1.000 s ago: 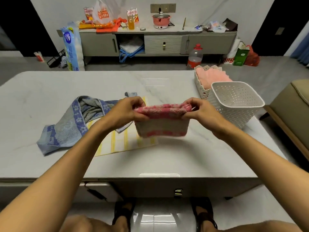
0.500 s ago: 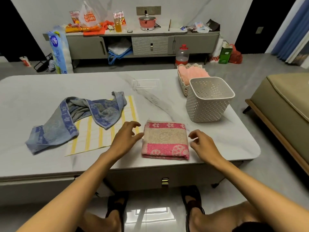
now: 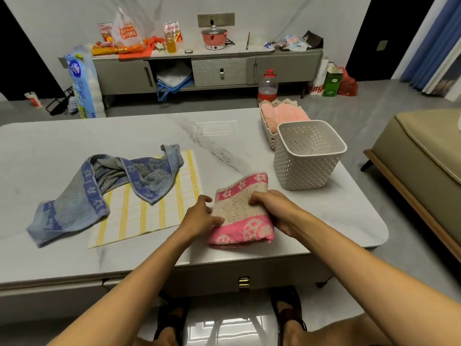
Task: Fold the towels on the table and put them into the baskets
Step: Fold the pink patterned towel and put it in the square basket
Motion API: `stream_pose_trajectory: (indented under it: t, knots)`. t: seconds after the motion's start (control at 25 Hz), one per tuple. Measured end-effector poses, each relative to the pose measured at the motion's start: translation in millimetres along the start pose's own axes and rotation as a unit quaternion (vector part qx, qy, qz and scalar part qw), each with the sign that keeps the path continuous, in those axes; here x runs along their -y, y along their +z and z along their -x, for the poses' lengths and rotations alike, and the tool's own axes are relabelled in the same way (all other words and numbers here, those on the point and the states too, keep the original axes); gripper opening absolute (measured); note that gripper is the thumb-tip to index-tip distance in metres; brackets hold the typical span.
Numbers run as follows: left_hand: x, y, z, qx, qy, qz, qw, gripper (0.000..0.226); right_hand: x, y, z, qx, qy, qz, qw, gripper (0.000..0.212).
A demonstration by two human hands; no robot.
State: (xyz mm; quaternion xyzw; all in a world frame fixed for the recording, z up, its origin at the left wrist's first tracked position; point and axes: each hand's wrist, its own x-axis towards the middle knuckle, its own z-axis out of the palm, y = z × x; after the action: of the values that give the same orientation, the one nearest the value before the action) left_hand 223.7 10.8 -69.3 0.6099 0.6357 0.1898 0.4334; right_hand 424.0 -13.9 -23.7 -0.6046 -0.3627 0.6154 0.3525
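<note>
A folded pink and beige towel (image 3: 243,208) lies near the table's front edge, its far end curling upward. My left hand (image 3: 202,216) grips its left side and my right hand (image 3: 270,207) grips its right side. A crumpled blue towel (image 3: 99,186) lies to the left, partly on top of a flat yellow-striped towel (image 3: 147,216). A white perforated basket (image 3: 308,156) stands upright and looks empty, just beyond the pink towel on the right. Behind it a lace-rimmed basket (image 3: 268,131) holds folded light pink towels (image 3: 284,116).
The marble table (image 3: 62,146) has a rounded corner at the front right. A beige sofa (image 3: 424,156) stands to the right. A grey sideboard (image 3: 219,71) with clutter stands along the far wall, with a red-capped bottle (image 3: 267,86) on the floor before it.
The towel was held up between both hands, then laid flat and let go. Now both hands grip its sides again, and its far end lifts off the table.
</note>
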Motion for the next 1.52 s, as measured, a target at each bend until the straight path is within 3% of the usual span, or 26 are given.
stream_pose_trajectory:
  t: [0.08, 0.12, 0.2, 0.24, 0.28, 0.32, 0.44, 0.48, 0.56, 0.68, 0.76, 0.88, 1.0, 1.12, 1.24, 1.32, 1.52]
  knots:
    - [-9.8, -2.6, 15.2, 0.081, -0.038, 0.186, 0.978, 0.068, 31.7, 1.8, 22.1, -0.004, -0.034, 0.037, 0.999, 0.009]
    - [-13.9, -2.6, 22.3, 0.146, -0.056, 0.299, 0.941, 0.063, 48.1, 1.7, 34.2, -0.001, -0.048, 0.050, 0.998, 0.003]
    - [-28.0, -5.0, 39.2, 0.248, -0.068, 0.495, 0.830, 0.051, 79.0, -4.0, 60.7, 0.007, -0.065, 0.061, 0.996, 0.005]
    - [-37.6, -5.8, 46.9, 0.266, -0.064, 0.553, 0.787, 0.048, 90.8, -9.4, 72.9, 0.007, -0.067, 0.057, 0.996, 0.004]
    - [-48.5, -7.0, 52.4, 0.272, -0.054, 0.578, 0.767, 0.046, 100.4, -15.3, 85.0, 0.007, -0.067, 0.044, 0.997, 0.003]
    - [-60.2, -7.7, 57.6, 0.264, -0.035, 0.570, 0.778, 0.045, 106.0, -23.6, 94.0, 0.000, -0.076, 0.042, 0.996, 0.005]
    - [-88.2, -5.8, 72.4, 0.165, 0.038, 0.372, 0.913, 0.048, 98.5, -53.3, 110.9, -0.078, -0.105, 0.127, 0.983, 0.004]
    - [-92.2, -3.5, 77.0, 0.129, 0.047, 0.301, 0.944, 0.051, 85.3, -64.2, 109.8, -0.104, -0.106, 0.179, 0.973, 0.004]
    - [-97.0, 4.0, 87.6, 0.113, 0.054, 0.210, 0.970, 0.058, 50.8, -84.1, 104.8, -0.139, -0.082, 0.239, 0.957, 0.006]
    - [-101.5, 21.9, 90.6, 0.156, 0.062, 0.183, 0.969, 0.081, 16.4, -108.0, 92.3, -0.155, -0.062, 0.252, 0.953, 0.023]
    - [-123.0, 25.1, 78.7, 0.127, 0.097, 0.200, 0.967, 0.094, 29.3, -121.0, 89.5, -0.159, -0.103, 0.227, 0.955, 0.039]
    - [-185.3, 11.3, 41.3, 0.046, 0.205, 0.190, 0.959, 0.064, 93.6, -146.2, 85.6, -0.161, -0.202, 0.206, 0.944, 0.047]
    - [-252.3, 5.2, -12.1, -0.017, 0.260, 0.117, 0.958, 0.028, 155.3, -179.8, 57.0, -0.211, -0.270, 0.216, 0.914, 0.036]
    - [-279.4, 23.3, -67.1, -0.046, 0.231, 0.034, 0.971, 0.031, 164.5, -201.4, 8.5, -0.234, -0.251, 0.223, 0.913, 0.039]
    - [-262.2, 52.7, -103.7, -0.028, 0.181, -0.076, 0.980, 0.036, 131.9, -208.0, -33.4, -0.209, -0.190, 0.314, 0.907, 0.048]
    - [-249.7, 66.3, -116.5, -0.019, 0.176, -0.136, 0.975, 0.036, 114.2, -210.5, -50.5, -0.211, -0.172, 0.391, 0.879, 0.051]
    - [-251.1, 78.2, -123.2, -0.082, 0.205, -0.253, 0.942, 0.033, 111.9, -206.5, -72.4, -0.250, -0.185, 0.512, 0.801, 0.043]
